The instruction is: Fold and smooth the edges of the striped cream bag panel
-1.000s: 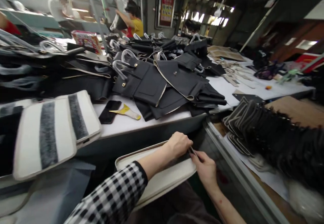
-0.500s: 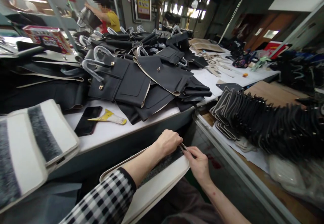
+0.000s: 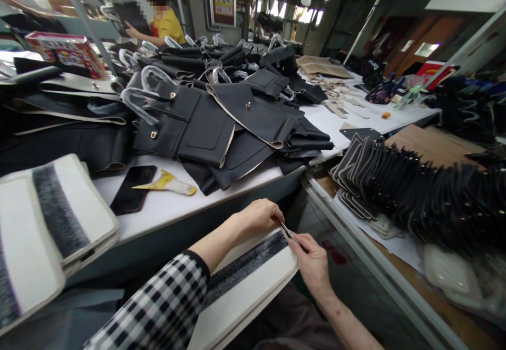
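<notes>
White panel's (image 3: 253, 281) grey stripe more exposed under both hands (image 3: 286, 244).

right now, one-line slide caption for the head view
Both hands, left hand and right hand, pinch a small metal tool at a white panel edge.

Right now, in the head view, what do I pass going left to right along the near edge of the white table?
Striped cushion → black phone → yellow scraper → left hand → right hand → row of black pieces.
</notes>
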Demonstrator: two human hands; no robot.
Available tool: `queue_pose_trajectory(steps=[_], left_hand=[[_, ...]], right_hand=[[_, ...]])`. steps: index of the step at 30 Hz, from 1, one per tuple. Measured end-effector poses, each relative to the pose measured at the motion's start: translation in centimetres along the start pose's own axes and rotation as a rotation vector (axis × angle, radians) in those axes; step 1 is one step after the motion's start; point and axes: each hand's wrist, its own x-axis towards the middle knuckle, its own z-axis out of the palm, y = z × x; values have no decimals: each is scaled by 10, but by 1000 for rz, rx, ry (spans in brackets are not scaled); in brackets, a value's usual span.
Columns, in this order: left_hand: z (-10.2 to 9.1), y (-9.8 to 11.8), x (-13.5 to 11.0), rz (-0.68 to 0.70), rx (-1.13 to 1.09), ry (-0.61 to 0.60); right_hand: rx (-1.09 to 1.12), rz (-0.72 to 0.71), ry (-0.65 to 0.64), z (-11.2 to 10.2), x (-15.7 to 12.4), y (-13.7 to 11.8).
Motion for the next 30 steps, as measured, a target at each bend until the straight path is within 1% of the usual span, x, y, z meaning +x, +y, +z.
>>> queue_pose_trajectory(steps=[5, 11, 14, 17, 19, 23, 25, 27, 29, 30], left_hand=[[1, -3, -3, 34, -64, 36], [-3, -6, -3, 74, -71, 32], [-4, -4, -4, 89, -44, 32], [-6, -1, -5, 100, 0, 35], [-7, 2, -7, 115, 34, 31], [-10, 12, -11, 149, 91, 13], [-11, 20, -16, 182, 130, 15], [-10, 30, -26, 210, 212, 48], [-8, 42, -40, 197, 314, 105], [-6, 48, -47, 173, 358, 135]], right_hand=[[-98, -127, -25, 0, 3, -1], [-254, -282, -135, -7, 8, -12], [-327, -360, -203, -11, 8, -17], [-410, -449, -242, -12, 7, -20], [-561, -530, -292, -11, 7, -23], [-934, -711, -422, -7, 8, -34], [-1029, -742, -469, -6, 9, -39], [-1035, -737, -493, -7, 9, -42], [-929, -697, -487, -10, 10, -41], [-841, -648, -482, -11, 11, -39]])
